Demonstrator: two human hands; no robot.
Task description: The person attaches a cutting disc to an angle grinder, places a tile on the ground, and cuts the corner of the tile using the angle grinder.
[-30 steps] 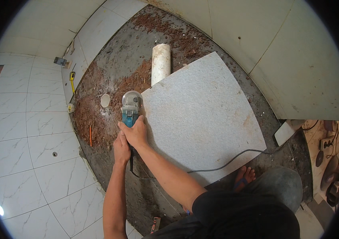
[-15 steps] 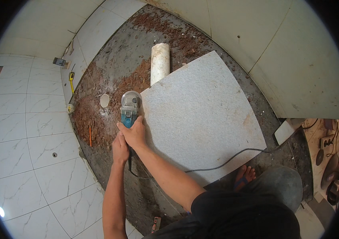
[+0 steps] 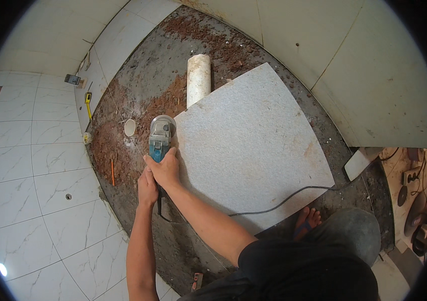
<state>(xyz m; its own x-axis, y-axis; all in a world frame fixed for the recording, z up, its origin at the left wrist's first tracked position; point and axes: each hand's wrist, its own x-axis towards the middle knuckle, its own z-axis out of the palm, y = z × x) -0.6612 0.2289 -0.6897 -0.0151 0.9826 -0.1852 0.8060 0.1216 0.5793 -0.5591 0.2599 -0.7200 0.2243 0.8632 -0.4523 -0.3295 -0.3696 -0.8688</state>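
Both hands grip a blue and grey angle grinder [image 3: 160,145], its round disc and guard pointing away from me. My right hand [image 3: 165,168] is closed over the blue body. Just behind it, my left hand [image 3: 147,189] is wrapped round the rear end, its fingers partly hidden. The disc sits at the left corner of a large grey, rough-faced tile [image 3: 258,145]; whether it touches the edge I cannot tell. Under the tile's far edge, a dirty white pipe [image 3: 198,80] sticks out. The grinder's black cord [image 3: 294,198] runs across the tile to the right.
Rubble and soil [image 3: 105,140] lie left of the grinder with a white pipe opening [image 3: 129,127] and an orange pencil [image 3: 113,172]. A yellow tape measure [image 3: 88,98] and a phone [image 3: 72,80] are by the wall. White marbled floor tiles [image 3: 63,190] stretch along the left.
The whole view has shifted slightly left. Both hands keep hold of the grinder, and it stays by the same corner of the tile.
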